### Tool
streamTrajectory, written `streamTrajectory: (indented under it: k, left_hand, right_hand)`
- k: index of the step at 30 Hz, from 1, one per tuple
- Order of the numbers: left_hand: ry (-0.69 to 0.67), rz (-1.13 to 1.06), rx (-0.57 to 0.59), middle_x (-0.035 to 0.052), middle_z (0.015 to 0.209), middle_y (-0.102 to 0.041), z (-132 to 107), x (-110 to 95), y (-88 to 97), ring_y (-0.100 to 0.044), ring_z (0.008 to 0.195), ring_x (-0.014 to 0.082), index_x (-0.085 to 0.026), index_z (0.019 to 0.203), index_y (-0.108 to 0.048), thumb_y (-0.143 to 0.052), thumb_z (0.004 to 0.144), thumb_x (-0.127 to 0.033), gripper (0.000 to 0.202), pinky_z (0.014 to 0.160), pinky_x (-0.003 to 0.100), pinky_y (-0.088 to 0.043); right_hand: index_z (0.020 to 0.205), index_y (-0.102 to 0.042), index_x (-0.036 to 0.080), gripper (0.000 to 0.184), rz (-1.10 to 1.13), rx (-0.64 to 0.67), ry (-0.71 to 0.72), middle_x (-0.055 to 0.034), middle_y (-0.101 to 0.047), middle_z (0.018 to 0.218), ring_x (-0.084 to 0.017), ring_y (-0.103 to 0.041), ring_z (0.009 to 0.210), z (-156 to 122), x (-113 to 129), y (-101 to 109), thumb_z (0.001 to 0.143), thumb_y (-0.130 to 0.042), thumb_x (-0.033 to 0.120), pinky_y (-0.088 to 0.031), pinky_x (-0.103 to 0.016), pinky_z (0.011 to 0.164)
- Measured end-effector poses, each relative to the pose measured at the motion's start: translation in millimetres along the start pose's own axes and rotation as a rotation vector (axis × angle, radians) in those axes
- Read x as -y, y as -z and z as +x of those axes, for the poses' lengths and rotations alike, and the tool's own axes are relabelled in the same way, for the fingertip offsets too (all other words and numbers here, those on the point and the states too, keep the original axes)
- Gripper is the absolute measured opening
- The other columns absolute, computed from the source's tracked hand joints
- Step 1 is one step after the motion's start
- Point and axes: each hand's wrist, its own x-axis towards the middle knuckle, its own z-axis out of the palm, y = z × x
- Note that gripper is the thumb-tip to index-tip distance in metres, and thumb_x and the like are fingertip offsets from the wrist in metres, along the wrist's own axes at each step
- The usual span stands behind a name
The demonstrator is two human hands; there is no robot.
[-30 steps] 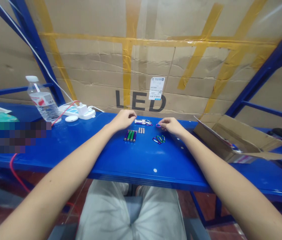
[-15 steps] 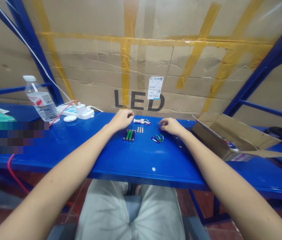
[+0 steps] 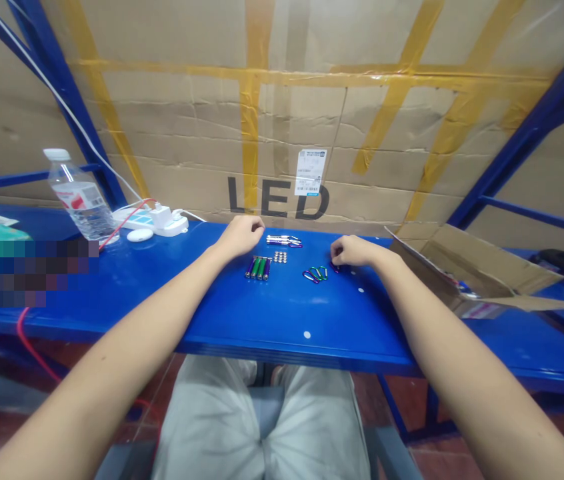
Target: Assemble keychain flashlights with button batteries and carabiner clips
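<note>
On the blue table (image 3: 282,313) my left hand (image 3: 241,235) rests with its fingers curled, just left of a few silver and purple tube parts (image 3: 285,240). What the fingers hold, if anything, is hidden. My right hand (image 3: 355,252) is closed, pinching a purple carabiner (image 3: 336,269) low over the table, to the right of a small pile of coloured carabiners (image 3: 316,274). Between my hands lie a row of green and purple mini flashlights (image 3: 259,268) and a cluster of button batteries (image 3: 280,257).
A water bottle (image 3: 79,197), a white power strip (image 3: 155,219) with a red cable and a white puck (image 3: 139,235) sit at the left. An open cardboard box (image 3: 467,273) lies at the right. A large taped carton marked LED (image 3: 277,197) stands behind.
My right hand has carried the purple carabiner to the right and nearer me, from beside the tube parts to the right of the carabiner pile. The left hand has barely moved.
</note>
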Motion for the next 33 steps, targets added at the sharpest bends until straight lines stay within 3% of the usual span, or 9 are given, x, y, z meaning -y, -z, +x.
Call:
streamTrajectory:
  k: [12,33]
  left_hand:
    - [0.031,-0.006,-0.01,0.0073,0.094,-0.075,0,-1,2.0,-0.064,0.088,0.0209,-0.017,0.086,-0.074,-0.055,0.083,-0.023,0.02,0.087,0.032,-0.049]
    - [0.028,0.003,-0.013,0.0073,0.092,-0.075,-1,0,0.8,-0.065,0.085,0.0206,-0.017,0.085,-0.073,-0.054,0.083,-0.022,0.02,0.083,0.033,-0.049]
  right_hand:
    - [0.068,-0.07,0.021,0.002,-0.018,0.166,0.033,0.0004,-0.068,0.064,-0.015,-0.059,0.06,-5,6,3,0.067,-0.068,0.021,-0.039,-0.026,0.056]
    - [0.073,-0.072,0.02,0.007,-0.024,0.136,0.01,-0.0018,-0.068,0.07,-0.015,-0.058,0.061,-5,12,0,0.07,-0.07,0.026,-0.037,-0.026,0.055]
